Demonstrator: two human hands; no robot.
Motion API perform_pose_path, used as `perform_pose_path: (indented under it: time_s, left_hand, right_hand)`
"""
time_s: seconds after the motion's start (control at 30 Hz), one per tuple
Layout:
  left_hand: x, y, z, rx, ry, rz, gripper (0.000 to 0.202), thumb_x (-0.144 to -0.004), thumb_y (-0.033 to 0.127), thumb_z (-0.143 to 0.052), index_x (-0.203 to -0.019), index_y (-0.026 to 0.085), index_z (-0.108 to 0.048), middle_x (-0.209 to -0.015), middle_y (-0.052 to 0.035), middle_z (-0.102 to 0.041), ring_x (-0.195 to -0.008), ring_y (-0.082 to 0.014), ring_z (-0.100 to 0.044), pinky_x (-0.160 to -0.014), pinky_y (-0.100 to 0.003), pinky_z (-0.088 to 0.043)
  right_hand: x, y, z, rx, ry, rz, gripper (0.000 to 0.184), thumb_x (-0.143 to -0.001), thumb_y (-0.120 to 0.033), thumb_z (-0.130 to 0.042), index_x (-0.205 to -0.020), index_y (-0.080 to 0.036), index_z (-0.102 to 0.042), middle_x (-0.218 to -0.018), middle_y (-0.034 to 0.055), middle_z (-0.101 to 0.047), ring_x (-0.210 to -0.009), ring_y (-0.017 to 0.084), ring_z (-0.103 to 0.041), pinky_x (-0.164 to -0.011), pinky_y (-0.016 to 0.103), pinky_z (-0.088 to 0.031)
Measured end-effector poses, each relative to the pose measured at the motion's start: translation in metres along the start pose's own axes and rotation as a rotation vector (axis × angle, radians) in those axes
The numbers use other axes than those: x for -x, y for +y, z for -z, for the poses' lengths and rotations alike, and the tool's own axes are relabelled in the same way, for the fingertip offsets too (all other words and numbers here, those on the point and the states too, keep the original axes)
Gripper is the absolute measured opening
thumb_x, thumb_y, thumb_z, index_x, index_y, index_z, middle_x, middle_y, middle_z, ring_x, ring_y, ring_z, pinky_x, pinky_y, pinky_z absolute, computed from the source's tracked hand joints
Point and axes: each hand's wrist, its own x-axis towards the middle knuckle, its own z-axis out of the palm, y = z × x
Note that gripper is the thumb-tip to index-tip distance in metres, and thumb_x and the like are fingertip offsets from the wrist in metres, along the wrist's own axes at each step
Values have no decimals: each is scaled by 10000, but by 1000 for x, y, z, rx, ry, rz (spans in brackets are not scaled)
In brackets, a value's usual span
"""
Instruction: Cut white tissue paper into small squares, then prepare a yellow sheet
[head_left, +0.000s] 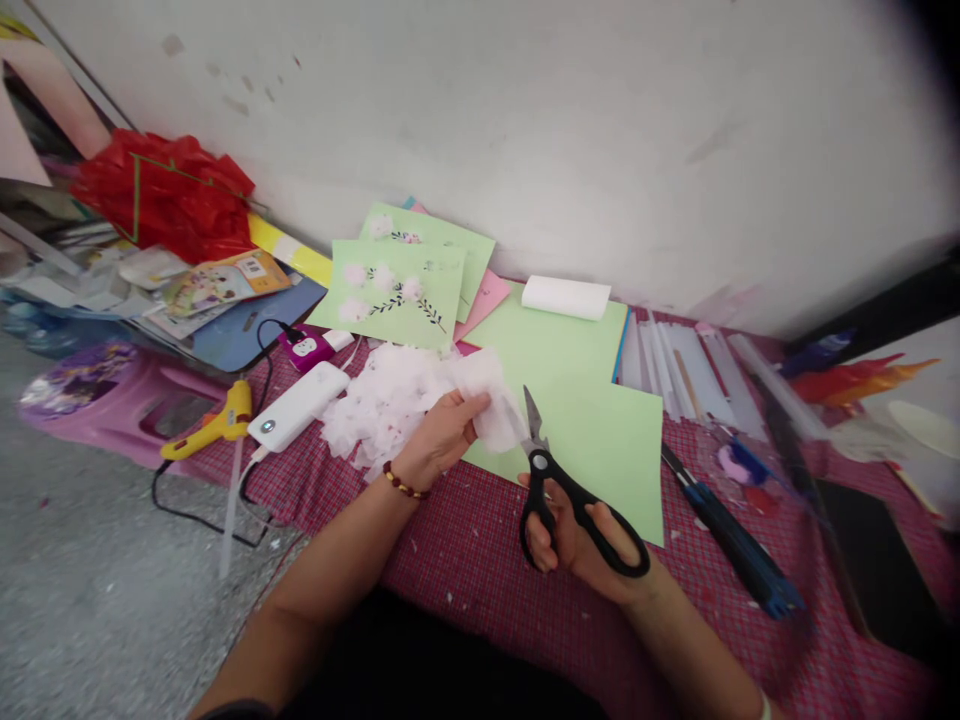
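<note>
Paper piece, white, thin and tissue-like: you have it pinched in your left hand, thumb against fingers, at the right edge of the heap of crumpled white paper pieces. Probably feather-light, limp, easily torn; take it lightly by an edge. Your right hand is looped through black-handled metal scissors, handles spread, blades beside the paper piece. Pale green card sheets lie beneath.

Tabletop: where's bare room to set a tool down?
Green sheets, between the white roll and the scissors; nearly bare checked cloth between the bracelet and scissors. Crowded: left, with power bank and white pieces; right, with pale strips and cutter.
</note>
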Motion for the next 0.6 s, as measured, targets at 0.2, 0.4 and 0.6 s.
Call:
perform_pose_path:
  time_s: [0.2, 0.4, 0.6]
  left_hand:
    - [7, -12, -6, -38, -88, 65, 343, -680, 250, -795, -998, 156, -703, -896, -54, -750, -811, -168, -698, -776, -283, -541]
    - [16, -24, -12, 5, -214, 170, 326, -698, 253, -802, -974, 124, -686, -868, -70, -738, -738, -158, -687, -752, -304, -540]
    - [19, -30, -17, 34, -235, 213, 326, -678, 272, -823, -920, 106, -681, -815, -74, -728, -696, -144, -671, -711, -272, -527]
  right_hand:
    - [-2, -2, -2, -71, 9, 29, 522, -851, -638, -543, -1244, -296, -571, -849, 37, -584, -695, 182, -503, -683, 334, -387]
    - [-6, -4, -6, -130, 1, 71, 430, -860, -631, -536, -1136, -307, -594, -862, 35, -597, -729, 184, -527, -750, 358, -432]
    - [-5, -4, -7, -158, 21, 110, 477, -819, -662, -567, -1140, -312, -610, -888, 38, -603, -796, 198, -545, -839, 404, -442]
